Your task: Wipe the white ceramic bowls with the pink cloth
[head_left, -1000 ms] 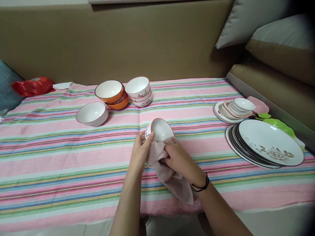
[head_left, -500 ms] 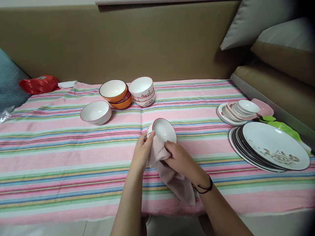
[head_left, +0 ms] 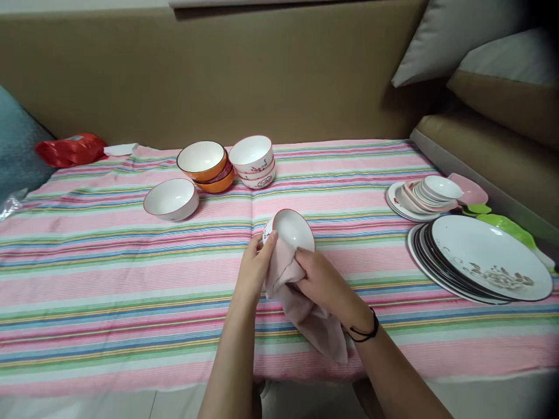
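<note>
A white bowl (head_left: 295,228) with a thin red rim is tilted toward me over the striped cloth. My left hand (head_left: 257,262) is closed on its left side, the thumb pressing a pale pink cloth (head_left: 282,270) against the rim. On the right, my right hand (head_left: 321,279) grips the same cloth at the bowl's lower edge, its fingers partly hidden by folds. The cloth's loose end hangs down below that hand. Beyond the hands stand a single white bowl (head_left: 171,199), stacked orange bowls (head_left: 203,162) and stacked white patterned bowls (head_left: 252,160).
Large plates (head_left: 489,256) lie stacked at the right, with small dishes (head_left: 437,195) behind them and a green leaf-shaped dish (head_left: 509,228) beside. A red package (head_left: 72,150) rests at the far left. The sofa backrest (head_left: 279,75) closes off the back; cushions (head_left: 502,64) lean at right.
Hardly anything differs. The view has shifted very slightly, and both hands keep their hold on the bowl and cloth.
</note>
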`<state>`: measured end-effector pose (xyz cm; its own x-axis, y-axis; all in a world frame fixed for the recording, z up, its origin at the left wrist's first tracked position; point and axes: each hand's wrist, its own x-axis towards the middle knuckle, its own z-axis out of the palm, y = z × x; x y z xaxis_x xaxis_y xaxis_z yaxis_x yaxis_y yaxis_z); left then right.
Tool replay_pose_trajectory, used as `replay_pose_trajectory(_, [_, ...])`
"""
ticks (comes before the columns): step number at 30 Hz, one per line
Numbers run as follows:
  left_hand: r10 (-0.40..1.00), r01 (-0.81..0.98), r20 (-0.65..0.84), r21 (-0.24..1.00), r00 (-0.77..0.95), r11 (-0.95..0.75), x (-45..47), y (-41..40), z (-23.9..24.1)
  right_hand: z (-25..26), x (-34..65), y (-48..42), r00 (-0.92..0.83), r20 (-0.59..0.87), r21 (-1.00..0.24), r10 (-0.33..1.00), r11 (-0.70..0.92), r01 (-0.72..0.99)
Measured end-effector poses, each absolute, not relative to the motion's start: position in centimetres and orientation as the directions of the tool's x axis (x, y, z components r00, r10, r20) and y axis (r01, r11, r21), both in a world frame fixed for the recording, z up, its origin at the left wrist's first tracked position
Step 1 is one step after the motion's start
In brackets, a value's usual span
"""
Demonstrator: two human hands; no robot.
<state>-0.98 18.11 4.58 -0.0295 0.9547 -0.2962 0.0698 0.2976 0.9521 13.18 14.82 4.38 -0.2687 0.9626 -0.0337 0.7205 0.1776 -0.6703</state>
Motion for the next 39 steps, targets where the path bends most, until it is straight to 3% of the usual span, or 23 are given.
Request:
replay_pose_trajectory(4, [0.951,0.065,-0.308,0.949,-0.016,0.308,-0.7,17.9,4.7,3.2,13.9,14.8,-0.296,0.033,-0.44,0.955,0.28,0.853])
replay_pose_trajectory(7, [0.955,0.064,-0.298,0.953,-0.01,0.298,-0.6,17.8,4.7,3.1,13.9,14.9,-0.265,0.029,-0.381,0.964,0.256,0.889])
replay_pose_trajectory(13, [0.955,0.082,-0.295,0.952,-0.022,0.296,-0.9,18.1,4.5,4.5,13.5,15.0,-0.292,-0.015,-0.722,0.956,0.192,0.665])
replay_pose_trajectory(15, [0.955,0.086,-0.295,0.951,-0.023,0.296,-0.9,18.2,4.5,4.5,13.5,15.0,-0.283,-0.003,-0.757,0.959,0.182,0.628])
replay_pose_trajectory(17, [0.956,0.084,-0.293,0.952,-0.019,0.294,-0.9,18.1,4.5,4.2,13.6,15.0,-0.274,-0.006,-0.705,0.962,0.19,0.683])
replay_pose_trajectory(21, [0.957,0.08,-0.291,0.953,-0.007,0.291,-0.8,18.0,4.5,3.6,13.6,15.1,-0.244,-0.004,-0.478,0.97,0.212,0.852])
replay_pose_trajectory(23, [0.956,0.08,-0.293,0.953,-0.006,0.292,-0.7,18.0,4.6,3.5,13.4,15.1,-0.248,0.015,-0.437,0.969,0.23,0.87])
replay_pose_trajectory(26, [0.955,0.083,-0.296,0.951,-0.018,0.296,-0.8,18.0,4.6,3.9,13.0,14.8,-0.265,-0.021,-0.528,0.964,0.214,0.822])
replay_pose_trajectory(30, [0.951,0.088,-0.31,0.947,-0.013,0.31,-0.9,18.1,4.6,4.4,13.1,14.5,-0.279,-0.025,-0.819,0.96,0.14,0.556])
replay_pose_trajectory(32, [0.951,0.078,-0.31,0.948,-0.002,0.309,-1.0,18.1,4.5,4.4,13.3,14.5,-0.301,-0.013,-0.864,0.953,0.141,0.483])
replay_pose_trajectory(34, [0.953,0.074,-0.302,0.951,0.001,0.301,-1.0,18.1,4.5,4.1,13.5,14.6,-0.321,-0.039,-0.819,0.946,0.154,0.552])
replay_pose_trajectory(39, [0.955,0.102,-0.295,0.951,0.007,0.293,-0.8,17.8,4.8,3.1,13.2,14.9,-0.268,-0.001,-0.505,0.963,0.23,0.832])
